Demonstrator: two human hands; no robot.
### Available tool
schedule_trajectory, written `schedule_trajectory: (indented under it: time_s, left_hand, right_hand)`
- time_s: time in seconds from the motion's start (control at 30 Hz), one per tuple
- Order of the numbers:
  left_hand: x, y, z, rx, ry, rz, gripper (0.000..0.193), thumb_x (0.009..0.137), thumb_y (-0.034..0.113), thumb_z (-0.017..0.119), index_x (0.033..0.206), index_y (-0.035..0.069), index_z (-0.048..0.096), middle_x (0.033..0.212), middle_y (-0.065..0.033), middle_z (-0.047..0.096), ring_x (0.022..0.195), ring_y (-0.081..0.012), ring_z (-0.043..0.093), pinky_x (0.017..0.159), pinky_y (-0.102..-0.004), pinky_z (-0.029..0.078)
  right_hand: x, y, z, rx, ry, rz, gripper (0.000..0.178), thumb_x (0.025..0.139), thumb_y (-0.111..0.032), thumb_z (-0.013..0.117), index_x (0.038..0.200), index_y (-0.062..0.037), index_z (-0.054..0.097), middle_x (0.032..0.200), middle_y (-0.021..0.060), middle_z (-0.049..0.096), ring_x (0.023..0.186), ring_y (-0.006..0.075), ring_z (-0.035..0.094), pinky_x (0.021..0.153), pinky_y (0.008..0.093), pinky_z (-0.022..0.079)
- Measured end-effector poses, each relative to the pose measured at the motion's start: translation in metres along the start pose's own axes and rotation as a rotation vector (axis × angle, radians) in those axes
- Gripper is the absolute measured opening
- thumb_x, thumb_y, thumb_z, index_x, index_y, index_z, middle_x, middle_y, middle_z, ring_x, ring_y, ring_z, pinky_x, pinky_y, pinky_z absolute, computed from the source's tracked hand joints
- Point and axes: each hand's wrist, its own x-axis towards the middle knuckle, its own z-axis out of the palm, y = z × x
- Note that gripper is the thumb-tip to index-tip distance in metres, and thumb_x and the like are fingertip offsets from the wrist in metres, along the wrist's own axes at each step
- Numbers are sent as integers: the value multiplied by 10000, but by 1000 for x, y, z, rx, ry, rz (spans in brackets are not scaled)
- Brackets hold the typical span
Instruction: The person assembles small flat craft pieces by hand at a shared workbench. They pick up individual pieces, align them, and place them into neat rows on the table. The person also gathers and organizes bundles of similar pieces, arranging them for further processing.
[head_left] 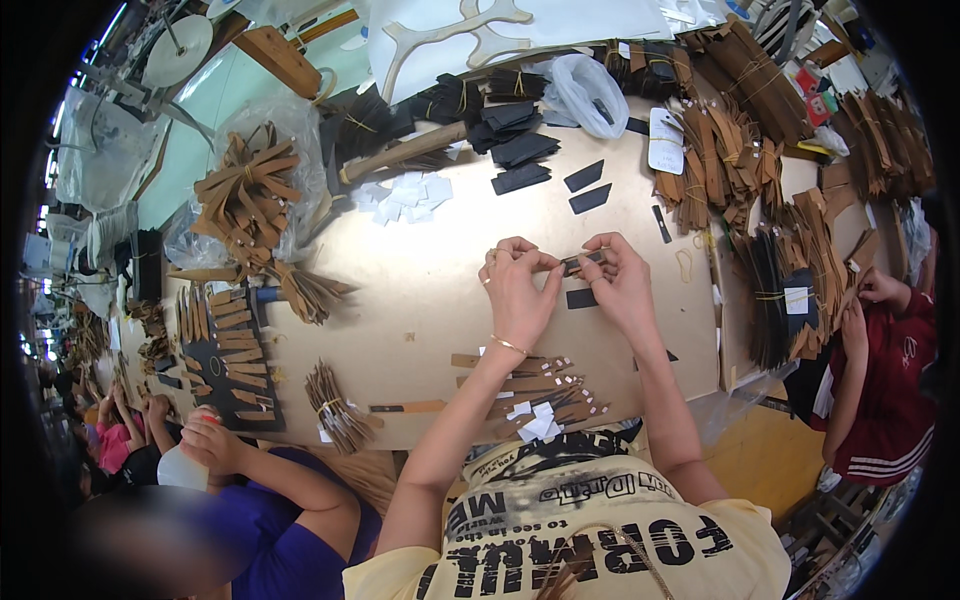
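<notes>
My left hand [518, 290] and my right hand [622, 285] meet over the middle of the table. Between their fingertips they pinch a small dark strip [582, 263], one hand at each end; its material is too small to make out. Just below it on the table lies a black four-sided piece [580, 298]. Two more black slant-ended pieces [588, 190] rest farther up. A narrow black strip [661, 224] is to their right. Near my body, brown strips [535, 383] with white tips are spread out, with small white paper slips [537, 420] on them.
Stacks of black pieces [520, 150] and a clear plastic bag [588, 95] stand at the back. Brown tied bundles [715, 160] fill the right; another bundle [340, 408] and a wooden-handled knife [408, 407] lie left. Co-workers sit both sides, one in a purple top [300, 520].
</notes>
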Motion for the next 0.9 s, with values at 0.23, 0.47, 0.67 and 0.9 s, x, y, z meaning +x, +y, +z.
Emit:
schedule_trajectory:
  time_s: [0.23,0.47,0.67,0.9]
  left_hand:
    - [5,3,0,67,-29,-45,78,706,158,758,765,120,725,1015,-60,566,1034,-264,510,894,-431,350]
    - [10,-12,-12,-11,-8,-45,120,779,157,720,873,82,725,1037,-94,605,1027,-276,560,905,-423,389]
    - [79,-87,-96,401,540,-31,280,839,256,706,1036,57,689,1011,-121,646,1008,-281,599,896,-441,413]
    - [104,-128,-119,293,236,-134,234,775,310,768,856,93,740,931,-91,670,940,-279,620,842,-439,443]
  right_hand:
    - [-1,8,4,186,114,1,274,901,37,599,1125,-21,452,796,94,671,721,117,675,603,222,504]
    - [3,6,-1,165,65,59,298,914,37,577,1146,-40,406,825,126,679,734,136,690,633,231,529]
    - [6,3,-4,140,26,90,307,918,24,567,1168,-38,401,814,117,660,735,130,674,651,242,534]
    - [4,6,-2,167,43,53,347,911,27,575,1191,-40,382,818,118,656,735,134,674,645,243,527]
